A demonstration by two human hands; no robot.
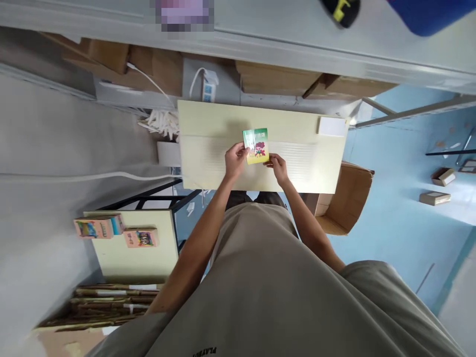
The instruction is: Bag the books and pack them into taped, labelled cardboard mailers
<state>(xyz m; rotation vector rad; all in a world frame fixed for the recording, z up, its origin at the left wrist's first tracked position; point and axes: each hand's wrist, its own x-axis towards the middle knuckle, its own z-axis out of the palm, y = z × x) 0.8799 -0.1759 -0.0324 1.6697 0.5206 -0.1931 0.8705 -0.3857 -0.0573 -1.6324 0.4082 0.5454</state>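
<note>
A small square booklet (pixel 256 146) with a green and yellow cover and a cartoon figure on it is held above the pale table (pixel 223 173). My left hand (pixel 236 157) grips its left edge, with the thumb lying on the cover. At the lower right corner, the fingers of my right hand (pixel 277 166) pinch the booklet. Whether it is a booklet or a flat box cannot be told for certain from this angle.
A white slip (pixel 332 126) lies at the table's right end. Beyond the far edge is a power strip (pixel 208 90). An open cardboard box (pixel 349 198) stands right of the table. Packs of books (pixel 141 238) rest on a side table at left, near stacked flattened cardboard (pixel 111 302).
</note>
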